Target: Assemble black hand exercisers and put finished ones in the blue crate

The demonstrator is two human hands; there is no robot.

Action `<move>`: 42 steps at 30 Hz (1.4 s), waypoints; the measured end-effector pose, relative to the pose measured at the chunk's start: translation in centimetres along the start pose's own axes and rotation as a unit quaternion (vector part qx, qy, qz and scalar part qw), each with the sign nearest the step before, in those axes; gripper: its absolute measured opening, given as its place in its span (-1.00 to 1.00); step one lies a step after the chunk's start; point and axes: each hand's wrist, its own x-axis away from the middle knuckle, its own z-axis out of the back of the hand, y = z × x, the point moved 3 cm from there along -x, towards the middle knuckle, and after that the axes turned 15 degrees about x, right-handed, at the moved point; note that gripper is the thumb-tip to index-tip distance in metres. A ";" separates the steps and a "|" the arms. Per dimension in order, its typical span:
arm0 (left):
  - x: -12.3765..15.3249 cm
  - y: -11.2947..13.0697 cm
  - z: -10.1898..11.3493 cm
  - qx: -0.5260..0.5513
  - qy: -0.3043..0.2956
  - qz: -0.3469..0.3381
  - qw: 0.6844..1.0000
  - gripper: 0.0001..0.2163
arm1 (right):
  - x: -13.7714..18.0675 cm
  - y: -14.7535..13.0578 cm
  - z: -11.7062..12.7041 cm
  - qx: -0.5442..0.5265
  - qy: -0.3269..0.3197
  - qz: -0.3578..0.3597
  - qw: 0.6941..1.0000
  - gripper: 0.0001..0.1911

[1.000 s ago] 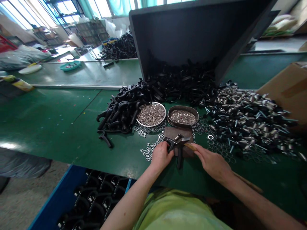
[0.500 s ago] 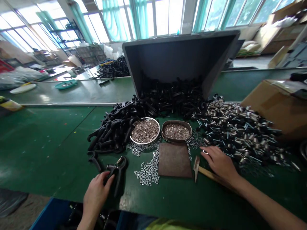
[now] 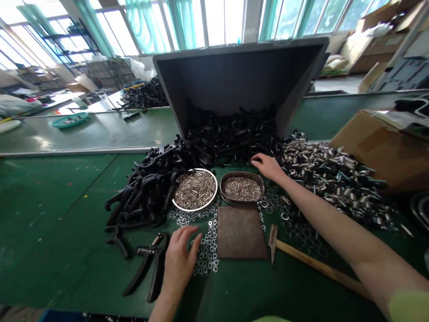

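Observation:
My left hand [image 3: 181,257] hovers at the left edge of a scatter of small silver nuts [image 3: 210,256], thumb and index finger apart. Beside it on the green table lies a black two-handled clamp-like piece [image 3: 152,264] with a silver part near its top. My right hand [image 3: 269,167] is stretched far forward to the edge of the black parts heap [image 3: 231,138], its fingers extended and nothing visible in them. A brown square plate [image 3: 241,232] lies between the hands, and a wooden-handled hammer [image 3: 311,258] lies below the right forearm.
A round dish of small metal pins [image 3: 195,190] and an oval tin of tiny metal pieces [image 3: 242,188] stand behind the plate. A grey bin [image 3: 234,76] lies tipped behind them. Metal-capped parts [image 3: 335,179] are heaped at right, near a cardboard box [image 3: 382,152].
My left hand has left the black clamp-like piece and moved right to the nuts. My right hand has moved from beside the hammer forward and left to the black heap.

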 end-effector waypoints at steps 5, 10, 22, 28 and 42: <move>-0.8 5.5 -4.9 0.136 -0.081 -0.060 0.986 -0.47 | 11.1 -5.6 1.0 -0.306 -0.194 0.100 0.927 -0.71; 1.0 8.0 -7.2 0.301 -0.162 0.018 0.940 -0.73 | 16.5 -5.7 0.3 -0.339 -0.298 0.113 0.885 -0.62; 2.1 -2.1 0.8 -0.119 -0.039 0.168 0.978 -0.76 | 12.1 7.4 -3.0 0.152 -0.006 0.004 0.988 -0.67; 2.1 -2.6 0.0 -0.198 -0.067 0.164 0.964 -0.78 | 14.1 4.8 -1.6 -0.002 -0.007 -0.027 1.000 -0.82; 4.7 6.2 -3.8 0.496 -0.097 0.257 0.824 -0.76 | 22.9 -9.9 -1.7 -0.538 -0.210 0.049 0.815 -0.80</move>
